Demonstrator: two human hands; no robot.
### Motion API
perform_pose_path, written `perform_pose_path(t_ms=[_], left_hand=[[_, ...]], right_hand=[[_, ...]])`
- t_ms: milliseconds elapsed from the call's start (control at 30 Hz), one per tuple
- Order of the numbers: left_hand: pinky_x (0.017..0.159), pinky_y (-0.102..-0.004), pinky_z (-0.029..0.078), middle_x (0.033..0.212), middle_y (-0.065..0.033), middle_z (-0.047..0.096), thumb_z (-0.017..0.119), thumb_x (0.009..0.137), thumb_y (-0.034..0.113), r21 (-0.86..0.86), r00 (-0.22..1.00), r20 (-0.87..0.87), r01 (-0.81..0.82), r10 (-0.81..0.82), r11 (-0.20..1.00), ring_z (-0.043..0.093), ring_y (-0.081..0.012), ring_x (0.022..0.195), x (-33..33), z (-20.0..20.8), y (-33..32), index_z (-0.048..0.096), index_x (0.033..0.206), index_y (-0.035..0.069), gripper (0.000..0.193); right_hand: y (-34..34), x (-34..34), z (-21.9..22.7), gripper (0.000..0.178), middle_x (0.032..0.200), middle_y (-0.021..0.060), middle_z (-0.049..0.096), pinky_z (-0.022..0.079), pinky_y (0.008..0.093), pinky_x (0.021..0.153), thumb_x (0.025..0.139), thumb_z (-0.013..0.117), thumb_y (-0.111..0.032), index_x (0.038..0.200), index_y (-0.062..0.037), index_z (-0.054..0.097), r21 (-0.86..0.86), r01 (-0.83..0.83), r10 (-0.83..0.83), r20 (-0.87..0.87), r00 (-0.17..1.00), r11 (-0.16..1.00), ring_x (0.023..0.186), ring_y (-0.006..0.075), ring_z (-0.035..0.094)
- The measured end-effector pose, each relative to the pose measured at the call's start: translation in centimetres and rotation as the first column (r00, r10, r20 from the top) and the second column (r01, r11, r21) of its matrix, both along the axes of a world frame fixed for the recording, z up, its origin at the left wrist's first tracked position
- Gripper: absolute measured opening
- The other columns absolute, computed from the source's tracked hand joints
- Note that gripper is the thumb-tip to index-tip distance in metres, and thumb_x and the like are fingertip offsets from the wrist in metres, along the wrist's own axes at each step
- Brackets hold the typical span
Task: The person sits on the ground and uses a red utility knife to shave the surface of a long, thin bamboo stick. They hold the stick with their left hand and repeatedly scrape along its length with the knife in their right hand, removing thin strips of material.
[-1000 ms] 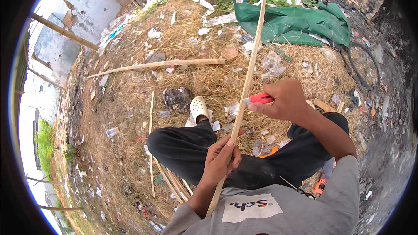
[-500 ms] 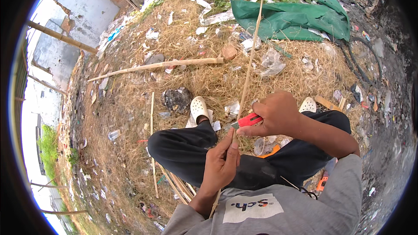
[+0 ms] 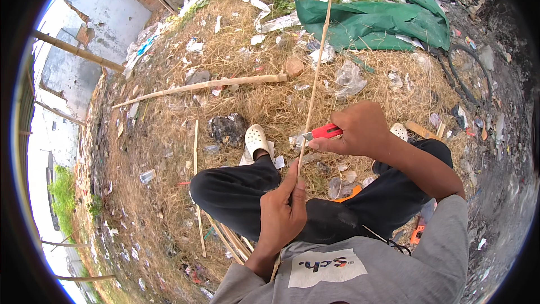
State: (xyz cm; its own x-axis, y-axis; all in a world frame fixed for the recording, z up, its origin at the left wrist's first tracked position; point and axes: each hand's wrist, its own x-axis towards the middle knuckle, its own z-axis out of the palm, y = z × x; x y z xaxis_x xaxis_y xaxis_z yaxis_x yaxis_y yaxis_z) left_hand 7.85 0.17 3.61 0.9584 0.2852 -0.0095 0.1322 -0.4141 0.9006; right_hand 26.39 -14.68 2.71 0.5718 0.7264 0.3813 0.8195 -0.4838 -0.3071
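Observation:
A long, thin bamboo strip [image 3: 319, 67] runs from my lap up and away toward the far edge of the view. My left hand [image 3: 283, 208] pinches its near part between thumb and fingers. Closed around a red utility knife [image 3: 327, 130], my right hand [image 3: 363, 132] holds the blade against the strip a little beyond the left hand. The thumb of that hand lies close to the strip, below the blade.
Beside my left leg lie several more bamboo strips [image 3: 226, 242]. A thicker bamboo pole [image 3: 208, 85] rests on dry grass ahead, near a dark stone [image 3: 228, 129]. Farther off is a green sheet [image 3: 377, 22]. An orange tool [image 3: 417, 233] lies by my right hip; litter is scattered about.
My right hand and the knife have moved farther up along the bamboo strip, away from my left hand. The left hand keeps its grip, with the strip's far end shifted slightly left.

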Motion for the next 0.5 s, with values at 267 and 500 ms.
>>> perform_pose_path(t_ms=[267, 500], left_hand=[[0.052, -0.0224, 0.035, 0.063, -0.0006, 0.046, 0.048, 0.101, 0.011, -0.042, 1.000, -0.031, 0.000, -0.002, 0.999, 0.043, -0.0049, 0.057, -0.5, 0.1, -0.2, 0.050, 0.138, -0.004, 0.039], [0.055, -0.0268, 0.044, 0.063, -0.0115, 0.053, 0.052, 0.099, 0.009, -0.075, 0.997, -0.074, -0.012, 0.007, 0.997, 0.050, -0.0096, 0.057, -0.4, 0.7, -0.4, 0.053, 0.136, -0.001, 0.038]], right_hand=[[-0.4, 1.7, -0.2, 0.069, 0.043, 0.0078, 0.047, 0.039, 0.0393, 0.040, 0.075, 0.063, -0.074, 0.052, -0.0095, 0.057, 0.007, 0.074, -0.074, 0.058, 0.996, 0.997, 0.039, 0.0275, 0.053], [-0.6, -0.5, 0.2, 0.065, 0.045, 0.0066, 0.047, 0.039, 0.0398, 0.042, 0.075, 0.066, -0.071, 0.053, -0.0110, 0.056, -0.020, -0.002, 0.003, 0.034, 0.999, 1.000, 0.043, 0.0278, 0.054]])
